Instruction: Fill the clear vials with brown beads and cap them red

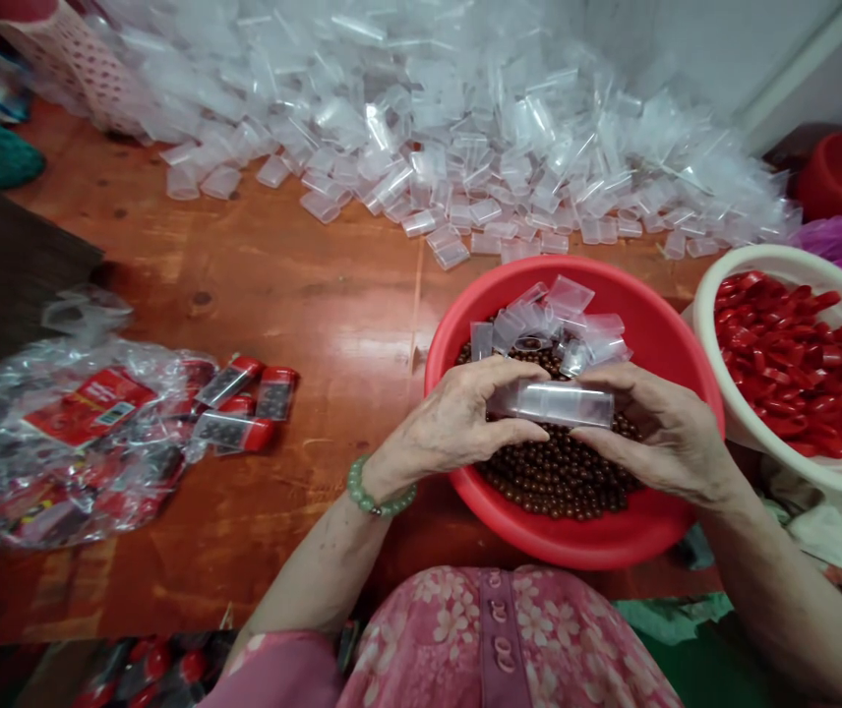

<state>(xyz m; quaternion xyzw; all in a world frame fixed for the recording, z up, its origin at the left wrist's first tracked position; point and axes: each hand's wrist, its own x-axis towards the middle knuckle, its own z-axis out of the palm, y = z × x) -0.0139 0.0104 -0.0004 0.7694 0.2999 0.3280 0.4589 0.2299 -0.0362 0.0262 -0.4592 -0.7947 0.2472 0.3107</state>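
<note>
Clear plastic tube (550,404) grasped by left hand (451,418) and right hand (657,428); red barcoded card (89,408) unreadable.

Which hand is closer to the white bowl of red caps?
Right. The right hand is beside the white bowl, not touching it, just inside the red basin's rim. The left hand is farther away, on the basin's opposite side. Both hold a clear plastic tube.

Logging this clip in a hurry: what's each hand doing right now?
Left hand: closed, holding a clear plastic tube.
Right hand: closed, holding the other end of the same tube.
</note>
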